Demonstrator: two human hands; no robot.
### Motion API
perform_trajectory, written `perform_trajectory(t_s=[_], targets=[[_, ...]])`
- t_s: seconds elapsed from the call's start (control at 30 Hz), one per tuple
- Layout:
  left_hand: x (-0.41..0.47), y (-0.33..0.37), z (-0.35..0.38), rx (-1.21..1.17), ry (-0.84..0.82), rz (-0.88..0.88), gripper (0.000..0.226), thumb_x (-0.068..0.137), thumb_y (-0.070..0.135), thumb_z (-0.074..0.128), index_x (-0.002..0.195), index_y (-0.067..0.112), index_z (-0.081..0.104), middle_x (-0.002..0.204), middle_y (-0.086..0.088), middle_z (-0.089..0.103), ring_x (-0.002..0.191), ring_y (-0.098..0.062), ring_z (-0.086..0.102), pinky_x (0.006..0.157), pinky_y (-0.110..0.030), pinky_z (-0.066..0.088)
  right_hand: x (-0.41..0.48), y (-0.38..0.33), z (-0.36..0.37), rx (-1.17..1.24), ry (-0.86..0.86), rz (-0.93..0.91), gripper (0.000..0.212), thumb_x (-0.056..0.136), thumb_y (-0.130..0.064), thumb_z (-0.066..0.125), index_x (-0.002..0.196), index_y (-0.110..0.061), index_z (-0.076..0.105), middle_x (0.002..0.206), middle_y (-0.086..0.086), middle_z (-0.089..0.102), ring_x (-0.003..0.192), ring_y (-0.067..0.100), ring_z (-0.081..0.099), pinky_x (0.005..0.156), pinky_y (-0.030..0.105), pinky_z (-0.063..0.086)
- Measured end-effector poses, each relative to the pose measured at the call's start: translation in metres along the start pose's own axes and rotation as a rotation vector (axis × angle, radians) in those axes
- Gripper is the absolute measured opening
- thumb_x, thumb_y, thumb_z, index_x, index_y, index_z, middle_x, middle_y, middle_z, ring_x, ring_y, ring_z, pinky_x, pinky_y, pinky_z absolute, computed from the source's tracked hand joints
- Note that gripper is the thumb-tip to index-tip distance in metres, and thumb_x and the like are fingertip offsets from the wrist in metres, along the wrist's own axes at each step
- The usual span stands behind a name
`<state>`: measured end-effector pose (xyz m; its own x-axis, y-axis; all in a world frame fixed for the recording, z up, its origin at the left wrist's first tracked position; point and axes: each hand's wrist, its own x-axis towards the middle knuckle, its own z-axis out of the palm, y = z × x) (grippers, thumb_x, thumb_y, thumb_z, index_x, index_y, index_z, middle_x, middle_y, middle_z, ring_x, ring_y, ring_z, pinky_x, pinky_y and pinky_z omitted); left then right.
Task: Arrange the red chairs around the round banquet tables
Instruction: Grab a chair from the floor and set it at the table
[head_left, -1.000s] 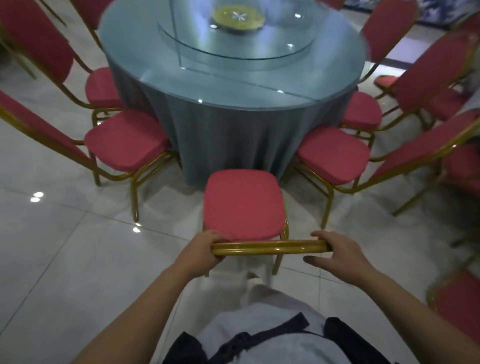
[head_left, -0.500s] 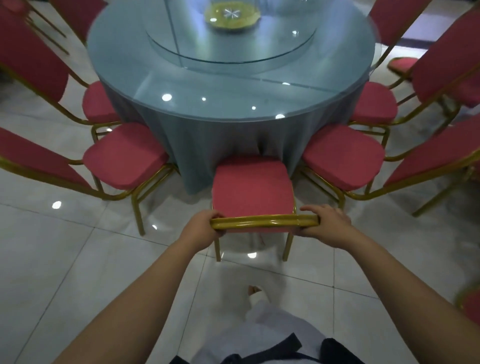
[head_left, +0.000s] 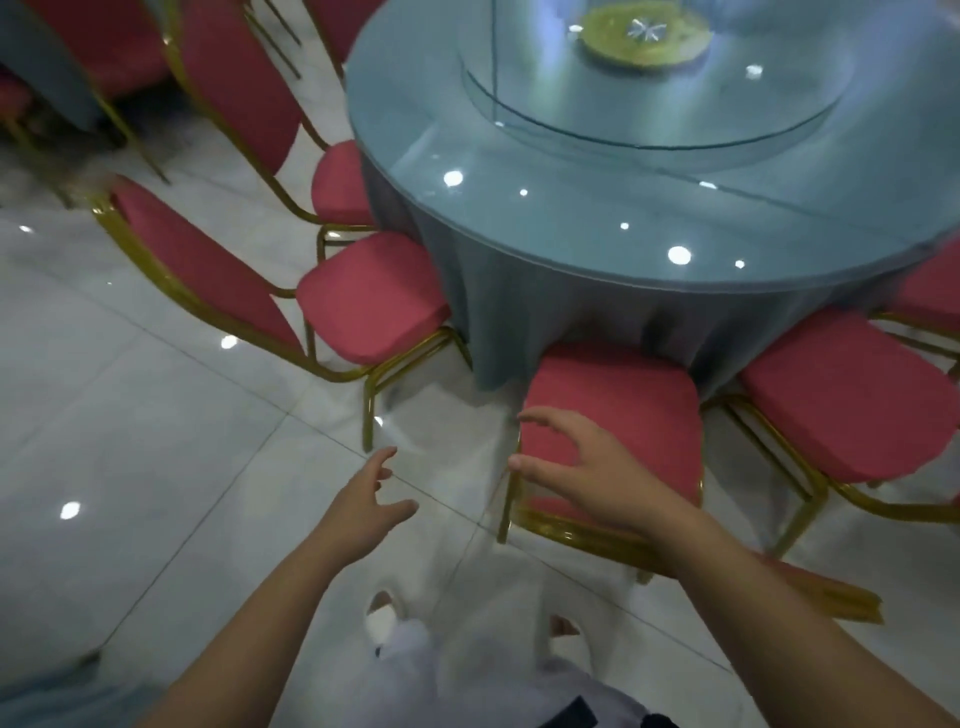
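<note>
Head view: a round table (head_left: 571, 234) fills the upper right, with a grey-blue cloth (head_left: 545, 322) hanging from its rim. A glass turntable (head_left: 675, 114) lies on its top, with a yellow-green dish (head_left: 644, 34) at the turntable's middle. Red chairs with gold frames stand along the table's near edge on the white tiled floor (head_left: 156, 441). The middle chair (head_left: 639, 410) stands straight ahead, the front of its seat tucked under the cloth and its back toward the person. The right hand (head_left: 587, 467) is over the rear of that seat, fingers and thumb spread wide and gripping nothing. Whether it touches the chair cannot be told. Its forearm crosses the gold top rail. The left hand (head_left: 363, 499) is left of the middle chair over bare tile, fingers spread and loose, holding nothing and apart from every chair. The left chair (head_left: 369, 296) stands near the middle one at an angle, its seat front at the cloth. The right chair (head_left: 847, 400) stands just beside the middle one on the other side, its seat also at the cloth. A farther chair (head_left: 340, 182) stands round the table's left edge. The person's feet (head_left: 382, 618) show on the tile at the bottom.
</note>
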<state>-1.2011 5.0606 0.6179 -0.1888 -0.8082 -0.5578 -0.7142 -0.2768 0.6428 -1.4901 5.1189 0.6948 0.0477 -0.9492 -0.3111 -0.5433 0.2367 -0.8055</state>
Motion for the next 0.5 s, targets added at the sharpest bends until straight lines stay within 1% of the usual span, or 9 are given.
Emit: perform_trajectory(t_s=[0.1,0.23,0.3,0.37,0.43,0.5], targets=[[0.019,-0.026,-0.055,0.005,0.055,0.034,0.071,0.088,0.033,0.071,0.148,0.035,0.034,0.145,-0.002,0.044,0.132,-0.022,0.043,0.098,-0.036,0.044,0.035,-0.028,0.042,0.042,-0.036,0.014,0.067,0.070,-0.079,0.061,0.130,-0.053,0.048,0.137,-0.022,0.048,0.127,0.002,0.045,0.106,0.033,0.041],[0.035,-0.055,-0.139,-0.030,0.138,0.102,0.066,0.088,0.031,0.071,0.145,0.035,0.039,0.145,-0.001,0.045,0.131,-0.020,0.044,0.099,-0.038,0.043,0.075,-0.073,0.103,0.110,-0.008,0.060,0.073,0.066,-0.077,0.065,0.131,-0.047,0.052,0.136,-0.015,0.050,0.128,0.007,0.046,0.107,0.042,0.043],[0.039,-0.071,-0.182,-0.036,0.160,0.137,0.058,0.088,0.031,0.070,0.140,0.037,0.045,0.141,0.003,0.048,0.127,-0.017,0.046,0.096,-0.035,0.044,0.093,-0.101,0.134,0.134,0.002,0.071,0.071,0.066,-0.074,0.067,0.130,-0.046,0.054,0.134,-0.014,0.052,0.126,0.008,0.048,0.104,0.042,0.045],[0.045,-0.087,-0.225,-0.007,0.187,0.196,0.053,0.088,0.032,0.069,0.136,0.040,0.048,0.140,0.007,0.050,0.119,-0.009,0.046,0.093,-0.030,0.040,0.115,-0.130,0.163,0.171,0.021,0.063,0.060,0.071,-0.066,0.071,0.126,-0.047,0.055,0.131,-0.016,0.054,0.123,0.006,0.050,0.096,0.036,0.048],[0.055,-0.099,-0.265,0.016,0.228,0.229,0.052,0.087,0.032,0.069,0.135,0.040,0.049,0.143,0.008,0.048,0.117,-0.005,0.042,0.094,-0.027,0.036,0.138,-0.155,0.187,0.186,0.030,0.051,0.053,0.076,-0.060,0.073,0.124,-0.048,0.055,0.129,-0.018,0.054,0.119,0.003,0.051,0.088,0.028,0.047],[0.065,-0.109,-0.299,0.025,0.266,0.229,0.054,0.087,0.032,0.071,0.136,0.039,0.049,0.146,0.008,0.046,0.121,-0.007,0.042,0.095,-0.027,0.034,0.159,-0.179,0.204,0.194,0.015,0.040,0.052,0.072,-0.065,0.072,0.120,-0.053,0.055,0.126,-0.022,0.054,0.116,-0.001,0.051,0.087,0.027,0.046]])
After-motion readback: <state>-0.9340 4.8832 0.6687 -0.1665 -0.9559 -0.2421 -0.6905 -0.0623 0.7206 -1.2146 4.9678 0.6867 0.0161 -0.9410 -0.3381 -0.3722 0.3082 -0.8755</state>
